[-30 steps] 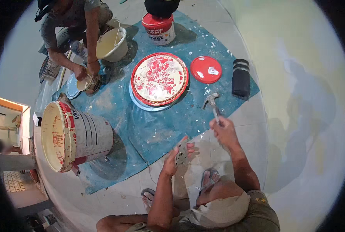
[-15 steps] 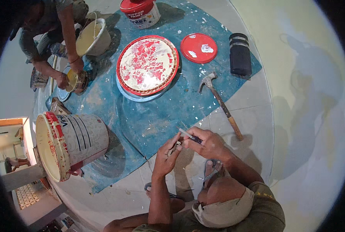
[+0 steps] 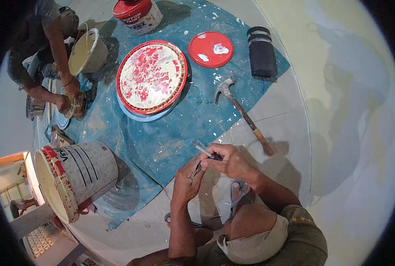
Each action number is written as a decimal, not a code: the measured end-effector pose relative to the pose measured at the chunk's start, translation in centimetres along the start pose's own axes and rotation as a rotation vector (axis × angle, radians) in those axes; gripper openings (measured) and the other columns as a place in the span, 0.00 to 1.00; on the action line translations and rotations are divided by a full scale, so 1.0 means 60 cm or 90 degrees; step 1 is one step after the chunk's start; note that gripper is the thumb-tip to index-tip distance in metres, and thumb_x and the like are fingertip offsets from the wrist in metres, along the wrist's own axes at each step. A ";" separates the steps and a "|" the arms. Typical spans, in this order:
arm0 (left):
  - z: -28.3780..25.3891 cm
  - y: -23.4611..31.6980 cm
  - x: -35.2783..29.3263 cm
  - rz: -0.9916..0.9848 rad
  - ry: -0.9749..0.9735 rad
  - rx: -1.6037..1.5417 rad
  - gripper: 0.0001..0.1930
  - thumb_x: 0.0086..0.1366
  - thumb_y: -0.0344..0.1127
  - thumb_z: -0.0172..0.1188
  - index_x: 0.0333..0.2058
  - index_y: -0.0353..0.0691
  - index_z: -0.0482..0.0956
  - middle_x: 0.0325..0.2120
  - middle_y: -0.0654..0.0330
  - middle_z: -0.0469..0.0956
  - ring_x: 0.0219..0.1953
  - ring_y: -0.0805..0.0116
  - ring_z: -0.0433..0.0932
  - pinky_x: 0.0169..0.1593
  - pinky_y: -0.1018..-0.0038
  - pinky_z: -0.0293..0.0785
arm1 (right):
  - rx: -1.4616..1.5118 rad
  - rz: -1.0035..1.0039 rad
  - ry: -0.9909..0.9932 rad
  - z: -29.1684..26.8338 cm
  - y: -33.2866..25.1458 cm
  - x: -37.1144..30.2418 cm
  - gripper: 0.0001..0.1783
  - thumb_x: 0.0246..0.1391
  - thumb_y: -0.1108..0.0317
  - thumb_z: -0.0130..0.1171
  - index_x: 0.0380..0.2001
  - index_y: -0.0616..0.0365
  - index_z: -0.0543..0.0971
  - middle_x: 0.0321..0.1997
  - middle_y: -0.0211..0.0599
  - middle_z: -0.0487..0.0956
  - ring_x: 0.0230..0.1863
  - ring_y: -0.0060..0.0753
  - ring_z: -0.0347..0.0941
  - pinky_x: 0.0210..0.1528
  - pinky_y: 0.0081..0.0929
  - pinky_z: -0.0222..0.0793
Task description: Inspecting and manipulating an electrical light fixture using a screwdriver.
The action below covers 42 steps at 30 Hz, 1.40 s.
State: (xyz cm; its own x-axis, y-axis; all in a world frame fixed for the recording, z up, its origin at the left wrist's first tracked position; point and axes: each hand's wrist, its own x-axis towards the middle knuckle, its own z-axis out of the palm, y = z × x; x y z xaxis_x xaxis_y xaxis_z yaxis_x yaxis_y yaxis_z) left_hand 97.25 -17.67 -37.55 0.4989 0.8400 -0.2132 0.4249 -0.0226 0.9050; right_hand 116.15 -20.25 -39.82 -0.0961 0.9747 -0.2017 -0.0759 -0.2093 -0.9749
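My right hand [image 3: 227,162] is closed around a slim pale rod with a dark section [image 3: 203,149]; thin strands seem to stick out at its far end, but its kind is unclear. Fingertips nearly meeting it, my left hand [image 3: 186,182] pinches a small, thin, metallic-looking piece [image 3: 197,170], mostly hidden by the fingers. Both hands are close together above the near edge of a paint-specked blue sheet [image 3: 179,150]. To their right, a claw hammer [image 3: 246,116] lies with its head on the sheet and its wooden grip on the tiles.
A tipped paint bucket [image 3: 91,166] lies at left. Beyond are a paint-smeared red lid [image 3: 151,76], a smaller red lid [image 3: 211,49], a black cylinder [image 3: 263,55] and a red-topped bucket [image 3: 137,17]. A co-worker's hands [image 3: 69,97] work at a small tin, beside a white pail [image 3: 89,52].
The whole view has shifted, so the sheet and its things appear farther left. My hands stay together; my right fingers now cover more of the rod's dark section.
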 end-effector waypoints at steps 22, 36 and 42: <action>0.018 -0.006 0.022 -0.012 0.035 0.109 0.19 0.69 0.35 0.60 0.58 0.39 0.77 0.48 0.45 0.82 0.48 0.49 0.83 0.51 0.64 0.77 | -0.011 0.043 0.150 -0.011 -0.001 -0.011 0.10 0.61 0.64 0.65 0.40 0.59 0.81 0.26 0.25 0.75 0.28 0.13 0.66 0.30 0.22 0.66; 0.035 0.004 0.039 0.003 0.071 0.168 0.18 0.68 0.36 0.61 0.56 0.40 0.79 0.47 0.46 0.82 0.47 0.47 0.82 0.49 0.61 0.78 | 0.032 -0.022 0.198 0.003 0.037 -0.006 0.10 0.61 0.63 0.65 0.36 0.59 0.80 0.24 0.23 0.71 0.27 0.14 0.62 0.29 0.20 0.62; 0.040 0.002 0.039 0.002 0.063 0.180 0.18 0.69 0.37 0.61 0.56 0.40 0.79 0.48 0.45 0.81 0.48 0.45 0.82 0.49 0.60 0.78 | 0.022 0.010 0.197 0.001 0.032 -0.006 0.08 0.61 0.65 0.65 0.36 0.58 0.79 0.27 0.21 0.72 0.28 0.13 0.63 0.31 0.19 0.63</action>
State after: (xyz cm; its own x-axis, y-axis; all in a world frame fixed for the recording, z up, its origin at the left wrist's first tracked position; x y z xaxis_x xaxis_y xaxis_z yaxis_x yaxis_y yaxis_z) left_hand 100.30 -17.00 -38.80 0.4300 0.8883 -0.1615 0.6241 -0.1631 0.7641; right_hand 115.96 -20.99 -41.60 0.2094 0.9476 -0.2413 -0.1114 -0.2220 -0.9687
